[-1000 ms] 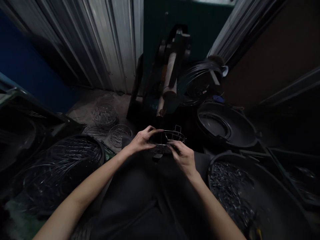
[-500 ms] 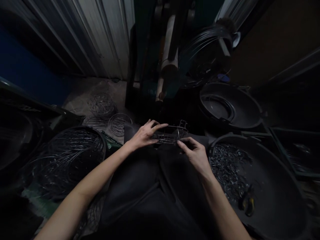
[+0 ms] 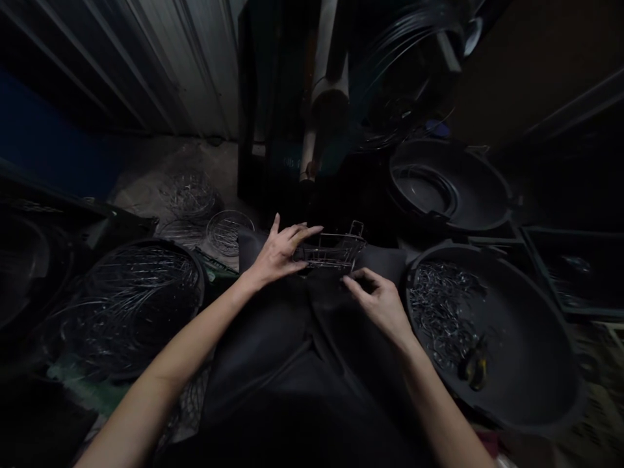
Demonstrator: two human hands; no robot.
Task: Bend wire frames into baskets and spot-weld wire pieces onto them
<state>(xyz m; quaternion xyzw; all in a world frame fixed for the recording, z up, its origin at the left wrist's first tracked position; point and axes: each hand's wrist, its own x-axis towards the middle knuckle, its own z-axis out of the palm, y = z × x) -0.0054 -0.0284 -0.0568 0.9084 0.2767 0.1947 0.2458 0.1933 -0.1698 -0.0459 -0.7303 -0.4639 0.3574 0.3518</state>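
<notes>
Nearest, dark cloth [image 3: 263, 351] is covering the person's lap. To the right, a black tub [image 3: 526, 351] is holding a heap of small metal pieces [image 3: 439, 305], with 1 pair of yellow-and-black pliers [image 3: 474, 367] lying beside the heap. To the left, a dark basin [image 3: 201, 279] is holding tangled wire [image 3: 146, 279]; green material [image 3: 88, 390] is showing under it.

Over the cloth's far edge, 1 wire basket [image 3: 336, 250] is sitting between the hands. Left hand [image 3: 280, 255] is half open, thumb and fingers gripping the basket's left side and hiding that end. Right hand [image 3: 383, 300] is curling, thumb and forefinger nearly meeting just in front of the basket's right end; cannot tell whether it is pinching anything.

Farther left, a round wire grid [image 3: 229, 233] and a wire pile [image 3: 188, 194] are lying on the floor. Farther right, another tub [image 3: 478, 188] is holding a coiled ring [image 3: 424, 188]. Beyond the basket, a machine's cylinder [image 3: 331, 84] is jutting out, blocking some of the background. Behind, a corrugated wall [image 3: 180, 71] is standing
</notes>
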